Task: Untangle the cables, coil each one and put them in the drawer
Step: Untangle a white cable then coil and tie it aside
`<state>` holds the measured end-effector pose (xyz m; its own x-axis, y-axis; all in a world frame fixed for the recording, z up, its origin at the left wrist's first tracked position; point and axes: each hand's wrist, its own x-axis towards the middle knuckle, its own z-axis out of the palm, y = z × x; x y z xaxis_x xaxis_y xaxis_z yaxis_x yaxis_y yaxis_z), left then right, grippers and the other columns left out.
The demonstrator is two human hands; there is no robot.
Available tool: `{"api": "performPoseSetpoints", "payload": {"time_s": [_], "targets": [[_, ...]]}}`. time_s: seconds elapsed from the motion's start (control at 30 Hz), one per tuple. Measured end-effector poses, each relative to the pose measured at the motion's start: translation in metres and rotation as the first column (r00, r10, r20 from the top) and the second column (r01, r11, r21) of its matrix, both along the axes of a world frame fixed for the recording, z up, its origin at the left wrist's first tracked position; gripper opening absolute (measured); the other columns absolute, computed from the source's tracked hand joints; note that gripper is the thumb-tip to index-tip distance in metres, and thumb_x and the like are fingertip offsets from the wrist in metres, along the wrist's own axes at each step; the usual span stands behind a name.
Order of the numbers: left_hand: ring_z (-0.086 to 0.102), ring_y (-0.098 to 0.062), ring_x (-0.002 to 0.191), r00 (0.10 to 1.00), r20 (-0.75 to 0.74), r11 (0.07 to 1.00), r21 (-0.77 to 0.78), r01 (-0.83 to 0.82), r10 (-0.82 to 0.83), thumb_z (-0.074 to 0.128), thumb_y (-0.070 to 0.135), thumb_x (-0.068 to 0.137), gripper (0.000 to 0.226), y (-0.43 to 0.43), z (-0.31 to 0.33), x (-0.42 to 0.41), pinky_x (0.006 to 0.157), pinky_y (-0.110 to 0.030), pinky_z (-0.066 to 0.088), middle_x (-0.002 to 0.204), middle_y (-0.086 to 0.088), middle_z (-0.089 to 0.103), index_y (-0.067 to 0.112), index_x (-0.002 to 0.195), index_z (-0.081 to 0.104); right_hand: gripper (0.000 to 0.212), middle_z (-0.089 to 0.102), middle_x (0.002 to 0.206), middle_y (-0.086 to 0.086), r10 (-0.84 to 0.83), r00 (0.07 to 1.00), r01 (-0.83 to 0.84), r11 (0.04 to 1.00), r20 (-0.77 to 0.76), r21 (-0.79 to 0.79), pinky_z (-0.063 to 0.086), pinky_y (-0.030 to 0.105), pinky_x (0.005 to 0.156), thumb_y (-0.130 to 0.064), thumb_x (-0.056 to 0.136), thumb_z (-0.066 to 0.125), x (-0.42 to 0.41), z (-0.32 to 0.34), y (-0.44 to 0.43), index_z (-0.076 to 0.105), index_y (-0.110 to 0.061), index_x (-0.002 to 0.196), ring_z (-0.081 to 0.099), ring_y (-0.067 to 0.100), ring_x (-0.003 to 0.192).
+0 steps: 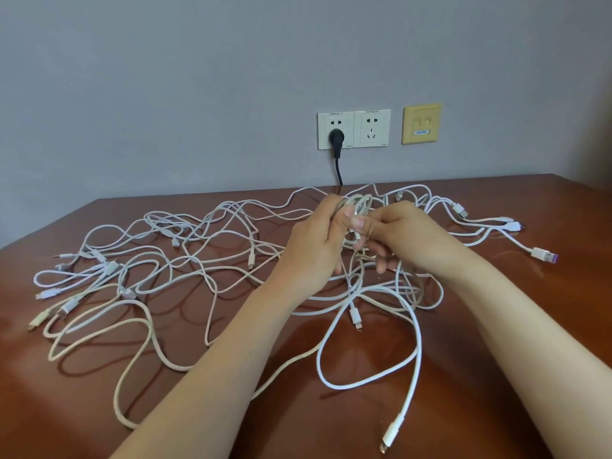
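One small coil of white cable (361, 207) stands raised over the middle of the table (530, 326), its loops roughly upright, and both hands meet on it. My left hand (311, 246) grips the coil from its left side, thumb pressed across the loops. My right hand (407, 233) comes in from the right, its fingers curled and pinching strands at the same spot, so neither hand is free.

From the coil, slack drops straight down between the wrists and runs toward me. A wide white loop lies on the near side, ending in a connector (392, 432) close to the table's front edge. I cannot tell for certain whether that end belongs to the cable I hold, since strands cross just below the hands.

I judge that the next wrap depends on this line: the loose length lies below and nearer than the coil, on the right hand's side. That hand should feed it up while the left keeps the loops clamped.

Beyond the hands, the main tangle (165, 270) sprawls to the left, well apart from the coil. More ends fan out to the right, one a purple-tipped plug (544, 255). Behind them on the wall is a double socket (353, 129) with a black plug (336, 137) in it. No drawer is in view.
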<state>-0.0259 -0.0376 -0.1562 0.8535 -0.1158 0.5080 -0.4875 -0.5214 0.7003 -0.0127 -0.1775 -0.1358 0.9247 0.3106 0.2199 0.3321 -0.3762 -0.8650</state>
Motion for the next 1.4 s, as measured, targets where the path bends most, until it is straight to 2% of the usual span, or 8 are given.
{"api": "performPoseSetpoints", "payload": {"time_s": [0.07, 0.13, 0.3, 0.47, 0.57, 0.87, 1.07, 1.4], "targets": [[0.048, -0.004, 0.037, 0.999, -0.012, 0.999, 0.010, 0.031, -0.031, 0.029, 0.034, 0.100, 0.025, 0.001, 0.001, 0.001, 0.047, -0.013, 0.040, 0.073, -0.012, 0.063, 0.026, 0.113, 0.049, 0.045, 0.042, 0.034, -0.005, 0.002, 1.000, -0.001, 0.999, -0.031, 0.040, 0.037, 0.010, 0.042, -0.038, 0.087, 0.055, -0.001, 0.000, 0.001, 0.058, 0.001, 0.066, 0.050, 0.010, 0.034], [0.047, -0.004, 0.037, 0.998, -0.030, 0.998, -0.002, 0.063, -0.063, 0.028, 0.034, 0.100, 0.023, 0.002, 0.002, 0.001, 0.048, -0.015, 0.041, 0.081, -0.021, 0.063, 0.028, 0.114, 0.046, 0.044, 0.041, 0.037, -0.004, 0.009, 0.997, -0.004, 0.998, -0.074, 0.070, 0.040, 0.014, 0.046, -0.045, 0.081, 0.057, -0.002, 0.000, 0.001, 0.058, -0.006, 0.062, 0.050, 0.011, 0.035], [0.041, -0.005, 0.037, 0.990, -0.061, 0.985, -0.127, 0.118, -0.126, 0.031, 0.034, 0.100, 0.032, 0.003, 0.003, 0.002, 0.042, -0.012, 0.034, 0.080, -0.005, 0.058, 0.020, 0.123, 0.048, 0.041, 0.046, 0.042, -0.002, -0.018, 0.990, 0.047, 0.978, -0.138, 0.204, 0.040, 0.024, 0.051, -0.041, 0.083, 0.060, -0.002, -0.003, 0.007, 0.052, -0.010, 0.057, 0.051, 0.013, 0.039], [0.040, -0.005, 0.033, 0.987, -0.065, 0.949, -0.290, 0.123, -0.147, 0.033, 0.029, 0.100, 0.026, -0.001, 0.006, -0.003, 0.034, -0.013, 0.029, 0.076, 0.002, 0.056, 0.019, 0.115, 0.052, 0.021, 0.056, 0.078, 0.001, -0.043, 0.994, 0.077, 0.932, -0.102, 0.355, 0.045, 0.020, 0.040, -0.027, 0.088, 0.059, -0.003, -0.004, 0.019, 0.050, -0.009, 0.095, 0.055, 0.010, 0.048], [0.041, -0.009, 0.035, 0.982, -0.069, 0.934, -0.325, 0.147, -0.178, 0.033, 0.027, 0.100, 0.026, -0.003, 0.008, -0.005, 0.033, -0.013, 0.028, 0.075, 0.000, 0.056, 0.017, 0.114, 0.053, 0.002, 0.055, 0.076, 0.003, -0.060, 0.998, 0.054, 0.936, 0.007, 0.349, 0.041, 0.018, 0.037, -0.016, 0.091, 0.057, -0.003, -0.004, 0.019, 0.057, -0.014, 0.090, 0.052, 0.008, 0.043], [0.039, -0.017, 0.040, 0.978, -0.095, 0.911, -0.389, 0.135, -0.186, 0.033, 0.026, 0.101, 0.022, -0.007, 0.008, -0.004, 0.033, -0.013, 0.026, 0.076, -0.003, 0.055, 0.022, 0.106, 0.053, 0.010, 0.056, 0.069, 0.000, -0.145, 0.987, 0.116, 0.945, 0.073, 0.306, 0.040, 0.019, 0.045, -0.020, 0.094, 0.052, -0.002, -0.006, 0.023, 0.057, -0.018, 0.085, 0.051, 0.008, 0.046], [0.035, -0.007, 0.030, 0.946, -0.233, 0.813, -0.579, 0.052, -0.227, 0.033, 0.026, 0.102, 0.023, -0.011, 0.004, 0.000, 0.034, -0.010, 0.023, 0.063, -0.006, 0.047, 0.023, 0.092, 0.054, 0.009, 0.057, 0.080, 0.005, 0.018, 0.994, 0.016, 0.949, -0.105, 0.316, 0.046, 0.019, 0.052, -0.015, 0.092, 0.055, -0.004, -0.006, 0.016, 0.062, -0.011, 0.094, 0.057, 0.011, 0.064], [0.043, -0.005, 0.036, 0.986, -0.140, 0.954, -0.296, 0.046, -0.091, 0.036, 0.030, 0.100, 0.028, -0.008, -0.002, 0.001, 0.037, -0.012, 0.034, 0.075, 0.005, 0.056, 0.024, 0.124, 0.051, 0.013, 0.056, 0.070, 0.002, -0.038, 0.989, 0.086, 0.931, -0.140, 0.354, 0.048, 0.018, 0.048, -0.014, 0.097, 0.048, -0.002, -0.010, 0.022, 0.059, -0.009, 0.102, 0.056, 0.008, 0.056]]}}
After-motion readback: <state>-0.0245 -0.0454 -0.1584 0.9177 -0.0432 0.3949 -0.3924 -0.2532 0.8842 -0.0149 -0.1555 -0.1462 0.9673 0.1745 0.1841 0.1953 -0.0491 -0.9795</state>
